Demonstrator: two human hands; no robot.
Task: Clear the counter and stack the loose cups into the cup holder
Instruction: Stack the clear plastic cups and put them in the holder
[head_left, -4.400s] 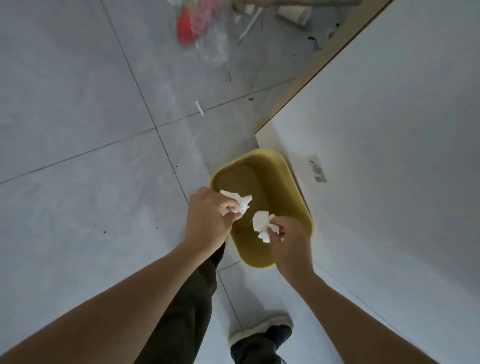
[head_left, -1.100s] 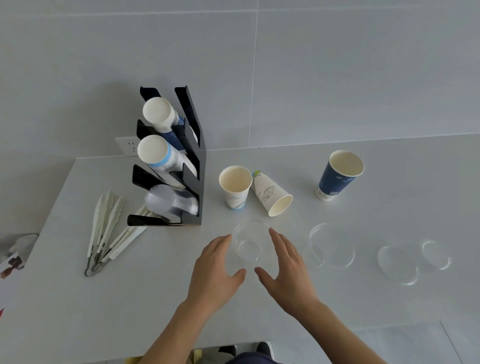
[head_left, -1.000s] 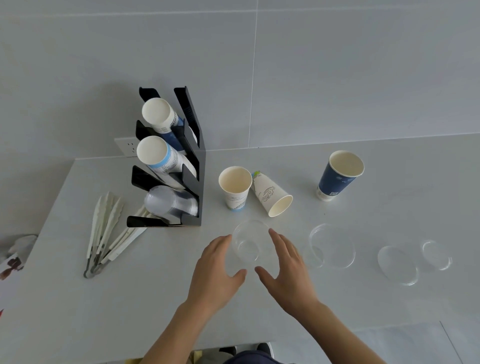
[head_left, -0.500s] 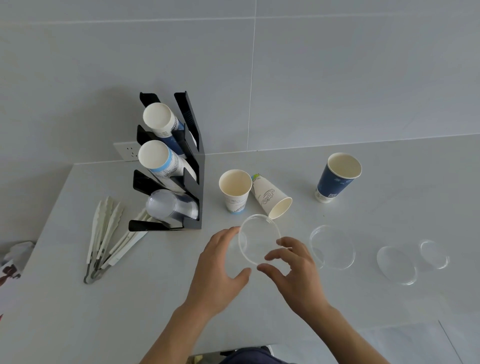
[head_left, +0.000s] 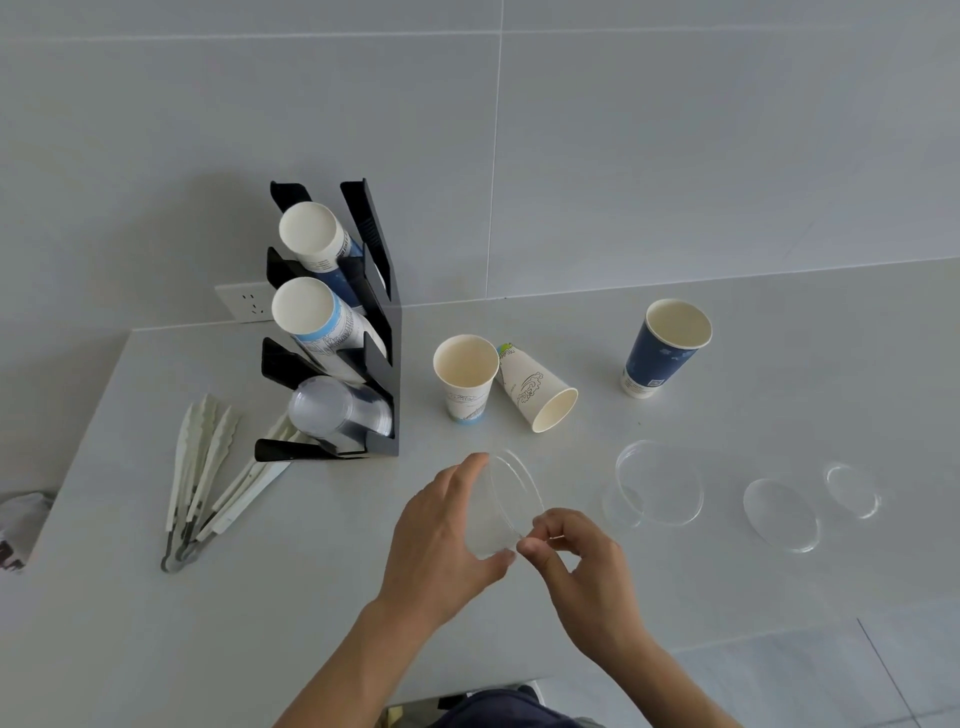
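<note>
A clear plastic cup (head_left: 501, 506) is lifted off the counter and tipped on its side, mouth to the right. My left hand (head_left: 441, 530) wraps around its body and my right hand (head_left: 576, 561) pinches its rim. The black cup holder (head_left: 382, 332) at back left carries two paper cup stacks and a clear cup stack (head_left: 337, 413) in the lowest slot. Loose on the counter: an upright white paper cup (head_left: 466, 376), a white cup on its side (head_left: 537, 389), a blue cup (head_left: 667, 345), and another clear cup (head_left: 657, 486).
Several white tongs (head_left: 205, 478) lie left of the holder. Two clear lids (head_left: 782, 514) (head_left: 852, 488) rest at the right. A wall socket (head_left: 244, 304) sits behind the holder. The counter's front edge (head_left: 727, 644) runs near my arms, with floor tiles beyond it.
I came from dropping tissues into a yellow bin to the counter. Both hands closed on the clear cup, lifted it and tipped it sideways.
</note>
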